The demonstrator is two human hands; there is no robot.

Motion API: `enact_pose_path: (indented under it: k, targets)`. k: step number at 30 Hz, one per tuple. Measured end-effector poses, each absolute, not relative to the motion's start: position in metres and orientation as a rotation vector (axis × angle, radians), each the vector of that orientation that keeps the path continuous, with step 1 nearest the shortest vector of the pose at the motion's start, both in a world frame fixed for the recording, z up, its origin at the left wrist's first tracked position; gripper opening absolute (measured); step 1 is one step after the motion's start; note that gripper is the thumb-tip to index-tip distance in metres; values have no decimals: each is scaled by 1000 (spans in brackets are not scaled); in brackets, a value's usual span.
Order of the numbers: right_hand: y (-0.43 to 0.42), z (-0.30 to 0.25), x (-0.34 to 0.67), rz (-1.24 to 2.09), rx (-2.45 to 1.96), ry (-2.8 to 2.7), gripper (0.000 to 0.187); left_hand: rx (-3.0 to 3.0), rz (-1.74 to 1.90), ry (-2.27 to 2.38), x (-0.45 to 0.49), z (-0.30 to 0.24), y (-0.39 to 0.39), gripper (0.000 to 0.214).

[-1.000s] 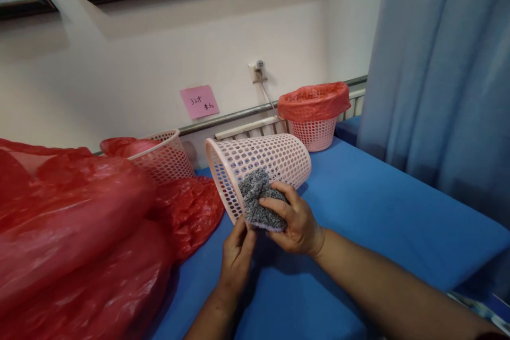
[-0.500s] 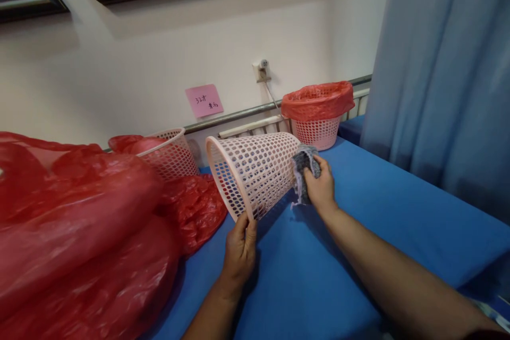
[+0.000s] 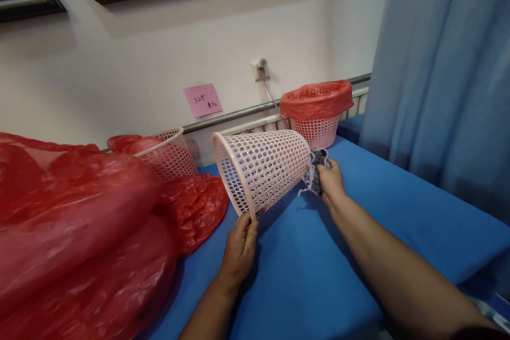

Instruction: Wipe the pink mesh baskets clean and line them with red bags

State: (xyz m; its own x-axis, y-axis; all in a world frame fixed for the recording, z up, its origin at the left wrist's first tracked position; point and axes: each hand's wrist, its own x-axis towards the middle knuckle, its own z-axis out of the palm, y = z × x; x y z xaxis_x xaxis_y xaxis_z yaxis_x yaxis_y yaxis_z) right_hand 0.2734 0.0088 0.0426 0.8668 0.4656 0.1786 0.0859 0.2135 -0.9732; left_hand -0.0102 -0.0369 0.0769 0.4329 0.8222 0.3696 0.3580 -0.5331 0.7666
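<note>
A pink perforated plastic basket (image 3: 263,167) lies tipped on its side on the blue surface (image 3: 358,223), its open mouth facing me and left. My left hand (image 3: 240,247) is closed on the lower rim of that mouth. My right hand (image 3: 331,181) reaches past the basket's far end and is closed on a grey cloth (image 3: 316,167), which it presses against the basket's base.
Large red plastic bags (image 3: 79,223) pile up on the left. A second pink basket (image 3: 169,151) with red plastic in it lies behind them. A third basket lined with a red bag (image 3: 316,111) stands at the back by the wall. A blue curtain (image 3: 446,74) hangs on the right.
My right hand carried the grey cloth from the basket's side near the mouth along to its base end. My left hand took hold of the rim, and the basket shifted slightly right.
</note>
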Motion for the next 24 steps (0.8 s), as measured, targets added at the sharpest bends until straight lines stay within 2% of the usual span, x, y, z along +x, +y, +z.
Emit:
enact_pose_path:
  k: [2,5,8,10,12,14,19,24]
  targets:
    - [10,42,273,317,-1365,-425,46,2096,1001,995,-11,77,-37,39]
    - [-10,53,245,69,-1285,-630,46,2101,1133,998,-12,71,-35,41]
    - [-42,68,208,-176,-1078,-1080,51,2178,1376,960,-11,64,-33,64]
    - [-60,75,190,-187,-983,-1293,58,2306,1495,912,-11,62,-33,77]
    - [-71,78,179,-170,-928,-1413,64,2440,1542,892,-10,64,-34,81]
    - [-76,78,174,-186,-880,-1501,65,2521,1526,932,-9,67,-36,77]
    - [-59,67,186,-198,-933,-1527,63,2438,1468,1049,-10,70,-35,47]
    - [-5,45,247,31,-1336,-737,45,2286,1454,1146,-14,64,-29,44]
